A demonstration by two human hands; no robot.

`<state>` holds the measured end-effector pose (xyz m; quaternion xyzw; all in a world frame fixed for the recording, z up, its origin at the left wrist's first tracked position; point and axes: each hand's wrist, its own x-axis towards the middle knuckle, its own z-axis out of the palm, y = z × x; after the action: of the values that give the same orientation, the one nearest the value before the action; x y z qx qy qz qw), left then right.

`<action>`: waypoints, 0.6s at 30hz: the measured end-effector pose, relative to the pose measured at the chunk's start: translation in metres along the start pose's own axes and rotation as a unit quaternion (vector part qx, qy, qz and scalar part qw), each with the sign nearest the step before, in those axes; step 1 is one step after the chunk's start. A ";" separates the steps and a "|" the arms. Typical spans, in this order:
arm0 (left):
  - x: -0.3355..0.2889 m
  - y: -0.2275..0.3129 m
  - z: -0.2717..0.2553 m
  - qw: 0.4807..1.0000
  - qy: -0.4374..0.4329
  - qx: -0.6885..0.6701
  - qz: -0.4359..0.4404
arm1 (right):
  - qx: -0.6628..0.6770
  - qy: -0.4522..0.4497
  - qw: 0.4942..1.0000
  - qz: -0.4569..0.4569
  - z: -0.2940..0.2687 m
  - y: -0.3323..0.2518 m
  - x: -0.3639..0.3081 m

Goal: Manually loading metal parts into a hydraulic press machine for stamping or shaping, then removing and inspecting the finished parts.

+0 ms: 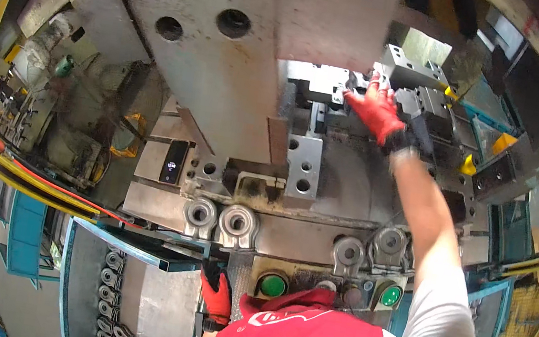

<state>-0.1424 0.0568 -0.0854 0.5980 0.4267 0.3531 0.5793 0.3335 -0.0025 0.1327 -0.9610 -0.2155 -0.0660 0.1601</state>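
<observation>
My right hand (378, 111), in a red glove, reaches deep into the press, over the lower die (425, 102). Its fingers are spread, and I see nothing held in them. Beside its thumb are bright metal die blocks (324, 79), partly hidden under the upper die block (219, 84). Low and close to me, my left hand (217, 297) wears a red and black glove, with fingers stretched out and nothing visible in them. It is near the press's front panel. On the front ledge sit several ring-ended metal castings: a pair at left (238, 225) and a pair at right (349, 253).
Green push buttons (273, 285) are set in the front panel, another green one (391, 295) at its right. A black phone-like device (174, 161) lies on the left of the bed. More castings (107, 293) line a blue-edged table (155, 305) at lower left.
</observation>
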 end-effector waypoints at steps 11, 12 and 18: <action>-0.010 -0.107 0.010 0.932 -0.262 -0.033 -0.248 | 0.270 0.177 0.938 0.124 0.046 0.183 -0.382; -0.011 -0.108 0.018 0.950 -0.271 0.074 -0.136 | 0.209 0.152 0.944 0.203 0.061 0.210 -0.403; -0.009 -0.101 0.044 0.952 -0.218 0.181 -0.115 | 0.254 -0.008 0.895 0.366 0.131 0.278 -0.454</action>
<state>-0.1158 0.0278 -0.1886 0.7021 0.4124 0.0619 0.5772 0.0544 -0.3752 -0.1568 -0.8992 0.1403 0.0619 0.4097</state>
